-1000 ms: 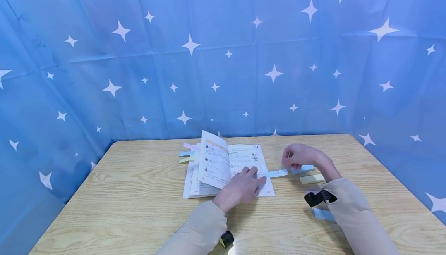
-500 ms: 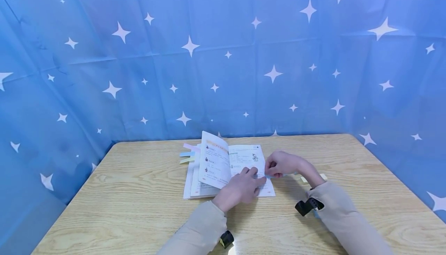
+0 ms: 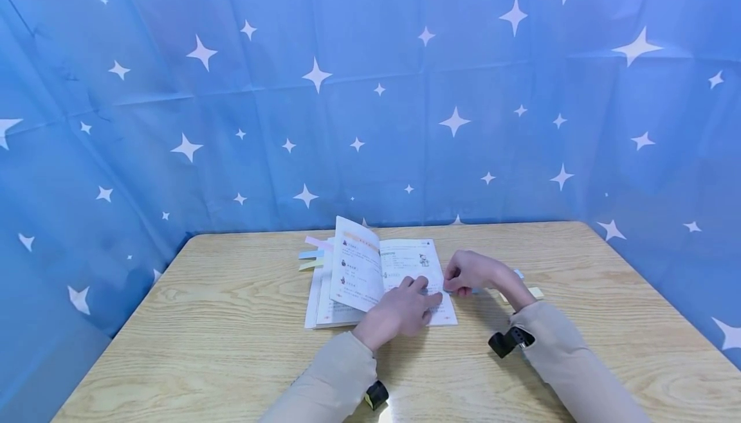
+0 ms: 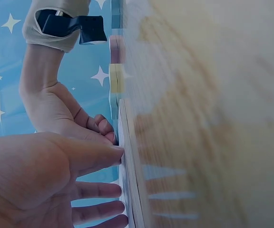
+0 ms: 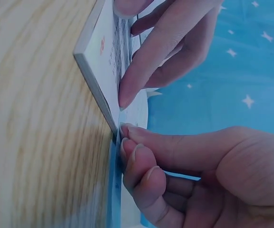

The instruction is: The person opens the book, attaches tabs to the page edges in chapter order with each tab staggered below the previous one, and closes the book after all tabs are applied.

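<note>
An open book (image 3: pixel 405 252) with printed pages lies on the table, one leaf standing partly raised near its middle. My left hand (image 3: pixel 401 310) rests on the right page with fingers spread, their tips pressing the paper near its outer edge. At that edge is my right hand (image 3: pixel 471 272), fingers curled. In the right wrist view, its thumb and forefinger pinch a blue sticky tab (image 5: pixel 112 190) by the page edge; the fingers partly hide the tab. Pink (image 3: pixel 318 243), blue (image 3: pixel 311 255) and yellow sticky tabs (image 3: pixel 311 265) stick out from the book's left side.
Right of the book, behind my right wrist, lie a yellow pad of sticky tabs (image 3: pixel 536 293) and a blue pad (image 3: pixel 518 274), both partly covered. A pink pad (image 4: pixel 116 49) shows in the left wrist view. A blue starred curtain (image 3: pixel 370 101) hangs behind the wooden table (image 3: pixel 191 333).
My right hand has moved left from the blue pad to the book's right edge, then shifted slightly right. The left hand has stayed on the page.
</note>
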